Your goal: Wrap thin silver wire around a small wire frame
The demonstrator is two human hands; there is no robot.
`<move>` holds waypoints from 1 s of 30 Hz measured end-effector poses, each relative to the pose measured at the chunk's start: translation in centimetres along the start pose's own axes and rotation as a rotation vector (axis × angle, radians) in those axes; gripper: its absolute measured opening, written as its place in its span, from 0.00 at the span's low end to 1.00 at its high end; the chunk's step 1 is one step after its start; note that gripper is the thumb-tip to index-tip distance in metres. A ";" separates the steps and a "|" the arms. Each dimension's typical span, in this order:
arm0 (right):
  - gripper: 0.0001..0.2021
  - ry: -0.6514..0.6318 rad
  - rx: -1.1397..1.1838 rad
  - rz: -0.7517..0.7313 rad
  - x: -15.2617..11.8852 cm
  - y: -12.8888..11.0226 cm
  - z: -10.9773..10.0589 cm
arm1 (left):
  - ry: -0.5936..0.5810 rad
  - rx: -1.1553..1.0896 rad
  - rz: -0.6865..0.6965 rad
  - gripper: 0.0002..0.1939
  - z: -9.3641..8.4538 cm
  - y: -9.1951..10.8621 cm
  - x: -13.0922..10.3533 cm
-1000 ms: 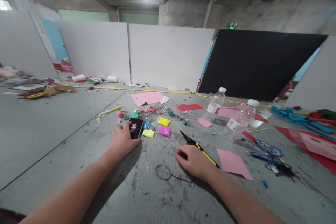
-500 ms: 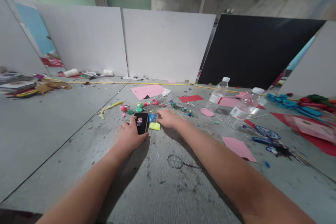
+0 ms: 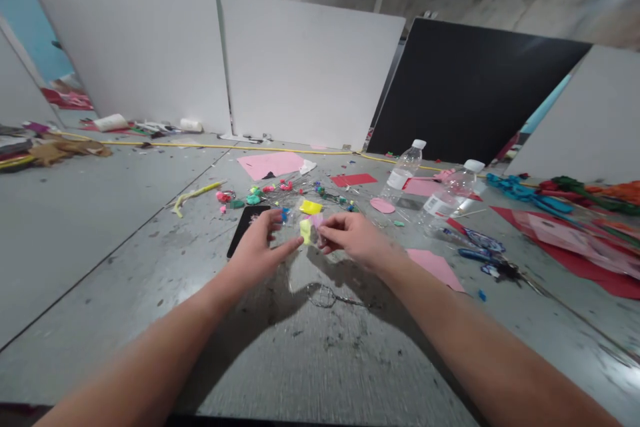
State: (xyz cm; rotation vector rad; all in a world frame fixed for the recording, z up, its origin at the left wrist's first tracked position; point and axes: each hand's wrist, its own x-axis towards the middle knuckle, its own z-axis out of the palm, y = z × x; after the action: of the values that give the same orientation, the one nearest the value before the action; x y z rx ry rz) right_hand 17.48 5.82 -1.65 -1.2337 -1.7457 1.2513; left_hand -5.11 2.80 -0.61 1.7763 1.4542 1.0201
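Note:
My right hand [image 3: 363, 240] pinches a small clear packet [image 3: 307, 232] with pale yellow and lilac colour in it, a little above the table. My left hand [image 3: 257, 243] is open, its thumb tip at the packet's left side and its fingers spread near a black phone [image 3: 239, 232] lying flat. Behind the packet is a bright yellow packet [image 3: 311, 207]. A small blue piece [image 3: 285, 214] in clear wrap shows by my left fingertips. Nearer me, a loop of twisted dark wire with a handle [image 3: 325, 296] lies on the table.
Coloured clay lumps [image 3: 254, 197] and thin wires lie beyond my hands. Two clear bottles [image 3: 400, 177] stand to the right, near pink paper [image 3: 435, 268], pliers [image 3: 480, 255] and red sheets [image 3: 620, 277]. White boards [image 3: 310, 67] and a black board [image 3: 465, 90] stand at the back.
My left hand has let go of the phone and opened beside the packet. My right hand has drawn back towards me, now with the packet pinched. The view has shifted slightly.

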 end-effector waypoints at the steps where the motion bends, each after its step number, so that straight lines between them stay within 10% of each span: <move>1: 0.16 -0.012 0.070 -0.014 -1.0 0.2 0.2 | -0.057 -0.097 -0.003 0.31 0.4 0.0 -0.1; 17: 0.21 0.108 0.458 -0.109 -4.9 1.2 2.3 | -0.322 -0.576 -0.061 0.18 0.9 0.5 -1.0; 30: 0.12 0.244 0.124 -0.214 -5.4 1.3 3.4 | -0.041 -0.232 0.044 0.21 1.6 -0.4 -0.6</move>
State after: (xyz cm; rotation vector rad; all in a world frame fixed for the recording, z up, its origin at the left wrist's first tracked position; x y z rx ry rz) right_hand 16.72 -0.23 -3.90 -1.0494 -1.5529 1.0226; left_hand -4.01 2.35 -1.82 1.6584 1.2231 1.1198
